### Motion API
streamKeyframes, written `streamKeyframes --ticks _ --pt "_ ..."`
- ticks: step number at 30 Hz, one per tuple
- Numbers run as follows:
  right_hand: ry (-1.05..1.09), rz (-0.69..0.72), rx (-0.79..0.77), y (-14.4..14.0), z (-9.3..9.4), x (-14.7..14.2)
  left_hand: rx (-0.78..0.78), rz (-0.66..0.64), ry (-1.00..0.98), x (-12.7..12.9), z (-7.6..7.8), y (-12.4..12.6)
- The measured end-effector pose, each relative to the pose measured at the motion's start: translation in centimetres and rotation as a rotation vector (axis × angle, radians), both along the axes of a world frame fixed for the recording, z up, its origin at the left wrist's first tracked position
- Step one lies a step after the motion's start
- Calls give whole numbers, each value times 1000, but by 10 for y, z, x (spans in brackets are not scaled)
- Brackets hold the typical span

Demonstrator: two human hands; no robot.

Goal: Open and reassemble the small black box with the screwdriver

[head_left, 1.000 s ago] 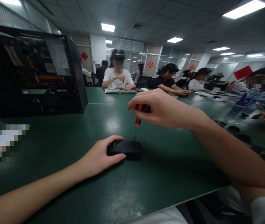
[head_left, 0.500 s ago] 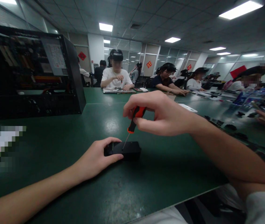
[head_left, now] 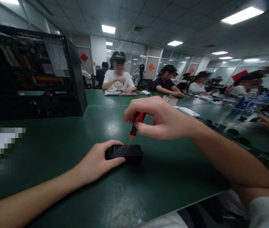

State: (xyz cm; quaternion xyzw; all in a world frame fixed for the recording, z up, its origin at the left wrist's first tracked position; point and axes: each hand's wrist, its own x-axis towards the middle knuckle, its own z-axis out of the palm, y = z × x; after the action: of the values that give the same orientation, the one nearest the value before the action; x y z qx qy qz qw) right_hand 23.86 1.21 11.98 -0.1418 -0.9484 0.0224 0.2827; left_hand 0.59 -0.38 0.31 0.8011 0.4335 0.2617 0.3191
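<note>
A small black box-shaped device lies on the green table. My left hand grips its left end, thumb along the near side and fingers over the far side. Above it, my right hand is closed round the red and black handle of a screwdriver. The thin shaft slants down to the left, and its tip meets the top of the device near my left thumb. Whether a screw sits under the tip is too small to tell.
An open black computer case stands at the left. Behind my right hand are a small cardboard box and a white device. Black parts and cables lie at the right. Several people sit around, one person directly across.
My right hand and the screwdriver handle have shifted very slightly left and down, the tip staying on the device. My left hand keeps its grip.
</note>
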Motion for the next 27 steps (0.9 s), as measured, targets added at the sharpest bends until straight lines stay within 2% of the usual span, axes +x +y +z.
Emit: streamKeyframes --ticks 9,12,15,18,23,27 --pt "12 58 6 5 -3 -3 -2 7 -6 0 -1 -1" --pt "29 78 8 5 -4 -4 97 -10 -50 -1 -3 -1" --pt "16 124 -11 2 -4 -5 214 -87 -77 -4 -6 0" --pt "-13 185 -40 -1 -3 -6 253 -162 -66 -5 -8 1" --pt "-36 130 -42 -4 1 -4 237 -171 -91 -1 -6 2" --pt "-185 64 -125 -10 13 9 224 -142 -85 -2 -2 -3"
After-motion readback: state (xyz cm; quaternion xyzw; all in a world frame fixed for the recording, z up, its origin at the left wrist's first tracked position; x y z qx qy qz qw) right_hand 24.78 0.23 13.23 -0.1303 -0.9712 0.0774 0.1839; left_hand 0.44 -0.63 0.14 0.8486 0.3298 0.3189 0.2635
